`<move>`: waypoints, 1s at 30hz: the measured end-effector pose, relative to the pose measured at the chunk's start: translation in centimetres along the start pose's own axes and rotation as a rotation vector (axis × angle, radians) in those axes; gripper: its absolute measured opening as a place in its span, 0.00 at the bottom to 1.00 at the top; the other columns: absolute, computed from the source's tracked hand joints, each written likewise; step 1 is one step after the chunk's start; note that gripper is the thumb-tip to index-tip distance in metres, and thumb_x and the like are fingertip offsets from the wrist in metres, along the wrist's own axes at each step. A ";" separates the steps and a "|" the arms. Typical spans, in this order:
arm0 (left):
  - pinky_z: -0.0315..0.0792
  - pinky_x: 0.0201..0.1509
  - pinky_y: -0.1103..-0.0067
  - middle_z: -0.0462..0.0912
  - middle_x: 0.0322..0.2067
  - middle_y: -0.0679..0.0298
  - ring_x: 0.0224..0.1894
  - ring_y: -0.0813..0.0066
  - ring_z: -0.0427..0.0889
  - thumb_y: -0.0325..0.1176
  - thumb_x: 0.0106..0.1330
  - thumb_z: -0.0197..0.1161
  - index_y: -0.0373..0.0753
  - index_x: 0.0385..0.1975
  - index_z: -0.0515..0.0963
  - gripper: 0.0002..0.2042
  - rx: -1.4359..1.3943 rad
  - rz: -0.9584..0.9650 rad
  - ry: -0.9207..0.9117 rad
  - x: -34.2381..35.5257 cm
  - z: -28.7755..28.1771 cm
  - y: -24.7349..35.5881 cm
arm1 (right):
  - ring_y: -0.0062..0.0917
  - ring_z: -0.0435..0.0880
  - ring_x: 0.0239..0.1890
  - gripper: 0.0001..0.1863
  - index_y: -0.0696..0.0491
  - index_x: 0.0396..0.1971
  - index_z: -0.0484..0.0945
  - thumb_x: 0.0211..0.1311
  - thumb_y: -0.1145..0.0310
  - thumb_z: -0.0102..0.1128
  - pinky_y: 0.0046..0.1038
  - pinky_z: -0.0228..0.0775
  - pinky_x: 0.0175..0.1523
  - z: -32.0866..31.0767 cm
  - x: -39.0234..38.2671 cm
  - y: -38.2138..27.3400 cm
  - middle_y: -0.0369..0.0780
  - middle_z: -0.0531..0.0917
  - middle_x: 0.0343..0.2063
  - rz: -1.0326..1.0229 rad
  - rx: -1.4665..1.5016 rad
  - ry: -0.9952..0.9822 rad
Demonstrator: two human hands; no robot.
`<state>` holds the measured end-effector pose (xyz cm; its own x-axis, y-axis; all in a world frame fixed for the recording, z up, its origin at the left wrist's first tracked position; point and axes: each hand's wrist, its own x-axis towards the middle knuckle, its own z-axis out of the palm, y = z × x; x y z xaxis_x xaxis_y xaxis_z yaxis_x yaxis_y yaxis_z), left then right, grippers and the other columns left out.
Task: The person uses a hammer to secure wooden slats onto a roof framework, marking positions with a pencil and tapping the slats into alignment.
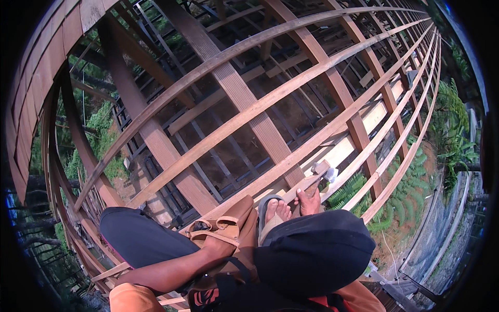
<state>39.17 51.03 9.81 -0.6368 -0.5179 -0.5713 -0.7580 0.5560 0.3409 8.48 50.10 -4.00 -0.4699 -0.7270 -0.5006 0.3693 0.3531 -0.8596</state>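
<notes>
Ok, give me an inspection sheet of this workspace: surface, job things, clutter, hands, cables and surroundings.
Surface: wooden battens across rafters, with open gaps between.
Job's things: hammer-like tool with a metal head; tan pouch at the lap.
Clutter: pale boards beyond the battens; fixed or loose, can't tell.
Hands: right hand grips the tool; left hand is by the pouch, fingers hidden.
Cables: thin white line at lower right; whether a cable, unclear.
Surroundings: shingles upper left, ferns right.
</notes>
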 end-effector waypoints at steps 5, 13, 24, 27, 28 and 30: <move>0.80 0.35 0.68 0.85 0.35 0.56 0.37 0.58 0.86 0.34 0.57 0.58 0.37 0.35 0.83 0.11 0.039 0.129 -0.053 -1.5 1.6 -1.6 | 0.19 0.77 0.21 0.20 0.57 0.48 0.70 0.58 0.76 0.67 0.20 0.70 0.22 0.5 -0.4 0.3 0.38 0.79 0.28 -0.026 -0.002 0.059; 0.79 0.37 0.70 0.81 0.30 0.56 0.32 0.59 0.85 0.30 0.62 0.60 0.38 0.36 0.75 0.05 -0.610 0.195 0.067 -6.6 -12.1 -3.4 | 0.18 0.72 0.18 0.16 0.56 0.46 0.70 0.66 0.63 0.63 0.22 0.67 0.21 -2.3 -0.8 -0.7 0.35 0.75 0.22 -0.110 0.052 0.259; 0.79 0.36 0.83 0.81 0.29 0.63 0.30 0.81 0.81 0.26 0.70 0.58 0.31 0.37 0.75 0.04 -1.217 0.175 0.823 21.5 -20.4 -12.7 | 0.15 0.76 0.24 0.14 0.59 0.46 0.70 0.69 0.66 0.59 0.20 0.71 0.29 4.7 0.4 -13.5 0.36 0.79 0.29 -0.477 -0.211 -0.135; 0.78 0.35 0.83 0.82 0.28 0.64 0.29 0.82 0.82 0.26 0.70 0.59 0.32 0.38 0.76 0.04 -1.258 0.112 0.873 26.7 -18.8 -13.0 | 0.15 0.77 0.24 0.12 0.58 0.43 0.72 0.68 0.66 0.60 0.20 0.71 0.30 7.2 -0.5 -14.6 0.36 0.80 0.30 -0.458 -0.312 -0.240; 0.78 0.35 0.84 0.82 0.28 0.65 0.29 0.82 0.82 0.26 0.70 0.59 0.33 0.39 0.76 0.04 -1.265 0.093 0.863 27.6 -18.1 -12.8 | 0.15 0.77 0.25 0.12 0.58 0.42 0.72 0.67 0.66 0.60 0.19 0.71 0.31 7.6 -0.9 -14.6 0.36 0.81 0.30 -0.424 -0.337 -0.262; 0.78 0.34 0.84 0.82 0.28 0.65 0.29 0.82 0.82 0.25 0.69 0.59 0.33 0.39 0.76 0.04 -1.209 0.101 0.911 28.4 -17.2 -12.8 | 0.13 0.74 0.18 0.13 0.58 0.41 0.73 0.66 0.66 0.63 0.19 0.66 0.24 8.1 -0.8 -13.3 0.33 0.78 0.19 -0.466 -0.289 -0.259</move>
<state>28.36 18.06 2.08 -0.2153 -0.9763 -0.0203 -0.0759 -0.0040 0.9971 10.43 41.26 8.66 -0.3058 -0.9505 -0.0547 -0.0780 0.0823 -0.9935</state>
